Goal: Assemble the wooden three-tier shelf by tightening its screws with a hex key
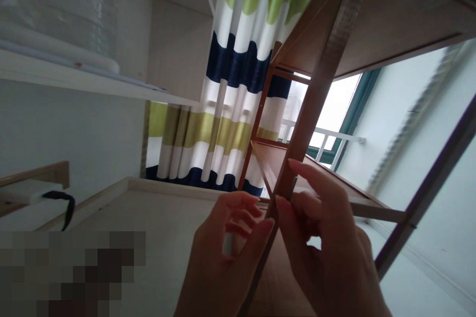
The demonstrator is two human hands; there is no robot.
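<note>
A brown wooden shelf rack (310,109) stands tilted across the view, with its near post running down between my hands. My right hand (327,228) is at this post, thumb and index fingertips against or just in front of the wood, the other fingers curled in. A small dark thing shows between those fingertips, too small to name. My left hand (226,247) is just left of the post, fingers curved and thumb apart from them, with nothing visible in it. Whether its thumb tip touches the post I cannot tell.
A white shelf unit (178,44) with clear plastic wrapping juts in at upper left. Below it a white plug block (22,192) with a black cable sits at the wall. Striped curtains (230,114) and a window (334,104) with a white rail are behind the rack.
</note>
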